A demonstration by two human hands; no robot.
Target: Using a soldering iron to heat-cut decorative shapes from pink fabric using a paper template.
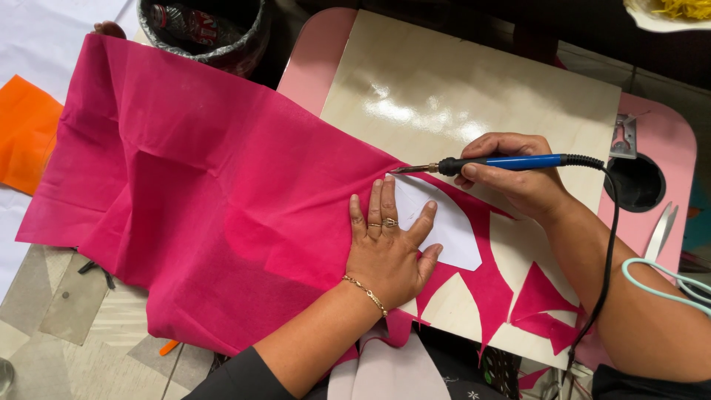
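A large sheet of bright pink non-woven fabric lies spread over the left part of a glossy pale wooden board, which sits on a pink counter with rounded corners. The left hand presses flat on the fabric at the board's near-left edge, fingers spread and open, holding down a white paper template that lies on the fabric just right of that hand. The right hand is closed around the blue-and-black handle of a corded hot cutting pen, held nearly level over the board; its metal tip touches the fabric at the template's upper left corner. The black cord runs from the pen off the board's right side.

Pointed pink fabric scraps lie on the board's near-right corner. A round dark hole is set into the counter just right of the board; what it holds cannot be told. Scissors with pale mint handles lie farther right. Beyond the board's far-left corner stands a black bin lined with a dark bag, with a crumpled wrapper inside. An orange sheet lies well left of the board.
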